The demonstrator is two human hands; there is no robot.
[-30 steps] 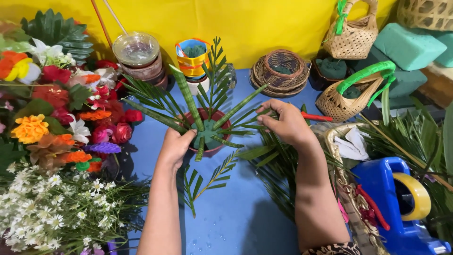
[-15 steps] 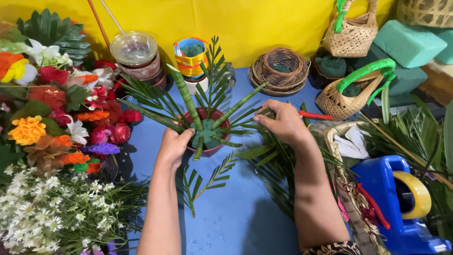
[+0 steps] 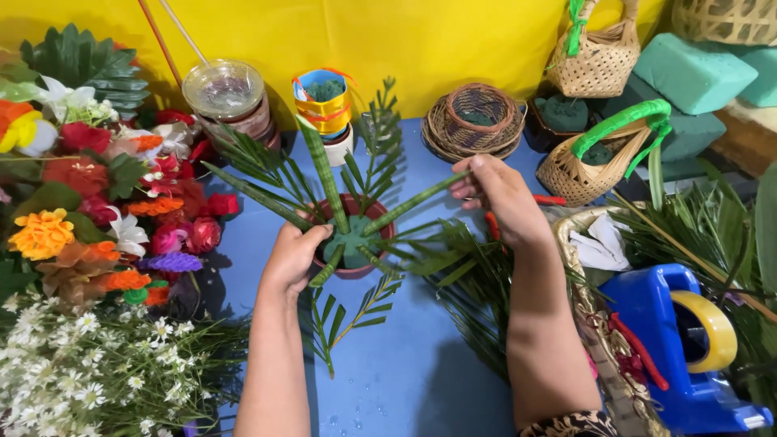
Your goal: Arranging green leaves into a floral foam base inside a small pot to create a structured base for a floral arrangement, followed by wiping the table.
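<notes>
Left hand (image 3: 293,257) cups pot (image 3: 353,243) rim, keeps it from tipping. Right hand (image 3: 500,196) pinches tip of long leaf (image 3: 414,202), other end stuck in green foam (image 3: 350,245); probably aiming it. Pot mid-table (image 3: 405,380).

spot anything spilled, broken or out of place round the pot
Nothing damaged. A few water droplets dot the blue table, and loose palm fronds lie heaped right of the pot.
</notes>
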